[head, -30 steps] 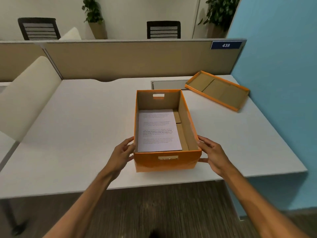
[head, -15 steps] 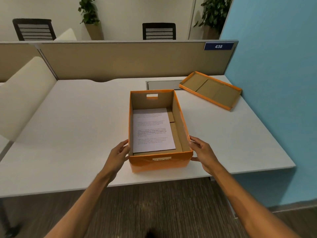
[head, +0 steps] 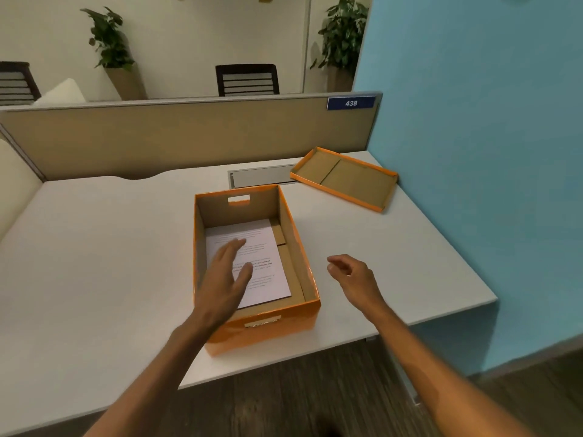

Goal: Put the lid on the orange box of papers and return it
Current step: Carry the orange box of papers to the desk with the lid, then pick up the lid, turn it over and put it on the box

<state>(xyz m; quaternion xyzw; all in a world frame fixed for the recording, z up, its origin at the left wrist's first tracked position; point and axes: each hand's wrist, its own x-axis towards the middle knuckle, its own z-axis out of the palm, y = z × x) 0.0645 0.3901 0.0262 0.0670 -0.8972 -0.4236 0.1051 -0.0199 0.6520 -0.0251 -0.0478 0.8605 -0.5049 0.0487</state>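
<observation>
The orange box (head: 271, 328) stands open near the desk's front edge, with a printed sheet of paper (head: 268, 257) lying flat inside. Its lid (head: 345, 178) lies upside down at the back right of the desk, brown inside showing, next to the blue wall. My left hand (head: 225, 279) hovers over the box's left part, fingers spread, holding nothing and covering part of the paper. My right hand (head: 353, 275) is in the air to the right of the box, fingers loosely apart and empty.
The white desk (head: 94, 263) is bounded by a beige partition (head: 189, 137) behind and a blue wall (head: 473, 152) on the right. A grey cable hatch (head: 262, 176) sits behind the box. Chairs and potted plants stand beyond the partition.
Both hands have let go of the box's sides. My left hand moved up over the box opening; my right hand lifted off to the right. The box stays put.
</observation>
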